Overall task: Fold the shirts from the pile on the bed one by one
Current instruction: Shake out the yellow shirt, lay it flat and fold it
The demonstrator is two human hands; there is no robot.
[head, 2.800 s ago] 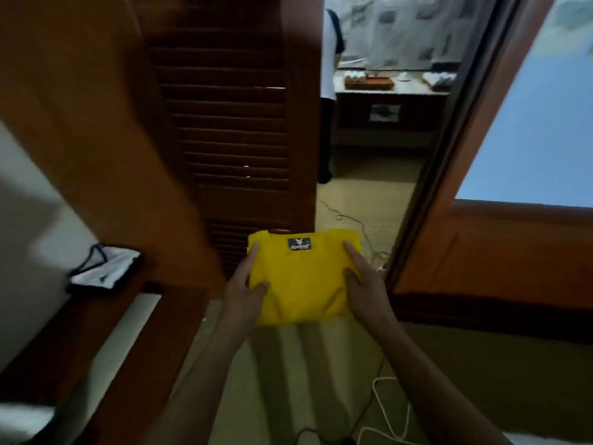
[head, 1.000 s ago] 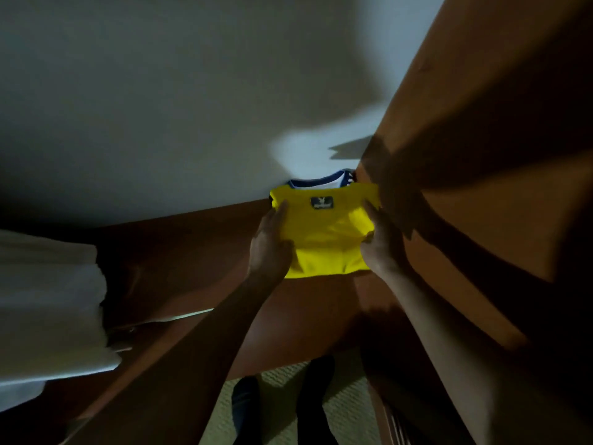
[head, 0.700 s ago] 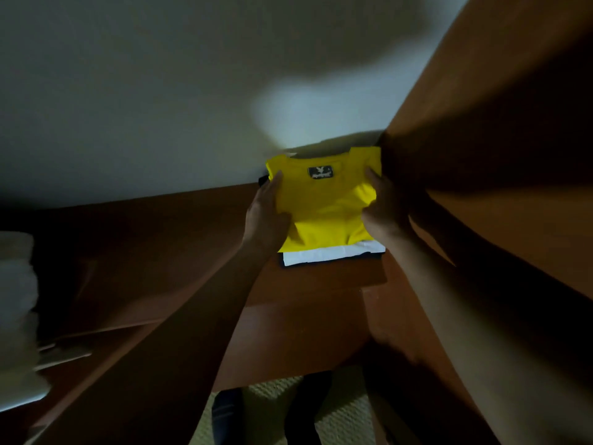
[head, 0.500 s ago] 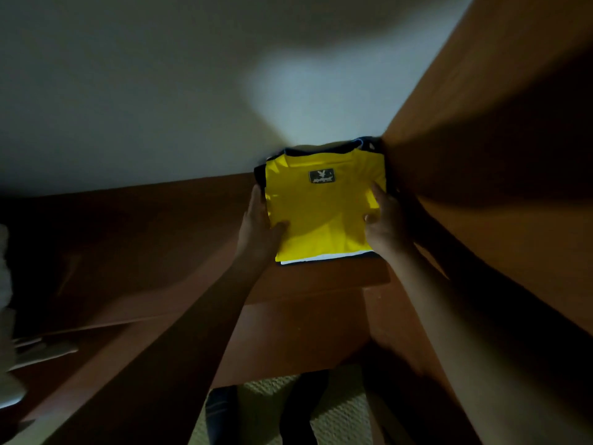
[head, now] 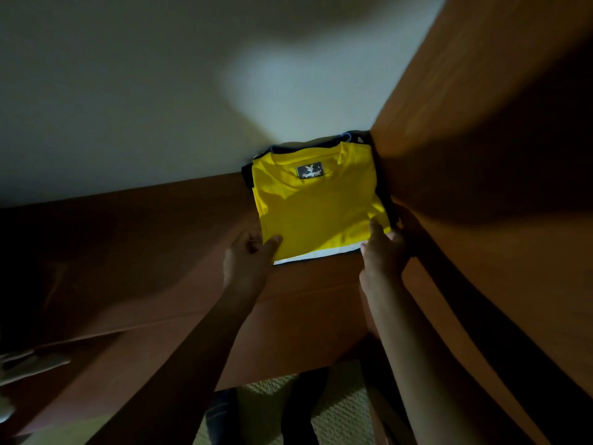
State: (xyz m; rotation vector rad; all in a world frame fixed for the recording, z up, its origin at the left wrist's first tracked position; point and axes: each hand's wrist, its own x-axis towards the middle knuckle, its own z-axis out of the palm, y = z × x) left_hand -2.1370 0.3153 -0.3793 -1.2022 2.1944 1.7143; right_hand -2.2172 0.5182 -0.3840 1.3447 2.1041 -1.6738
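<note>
Your left hand [head: 247,264]: thumb pinching the yellow shirt [head: 317,203] at its near corner.
Your right hand [head: 382,252]: fingers on the opposite corner; grasp unclear.
Shirt: folded square, label up, atop a stack [head: 308,256].
</note>
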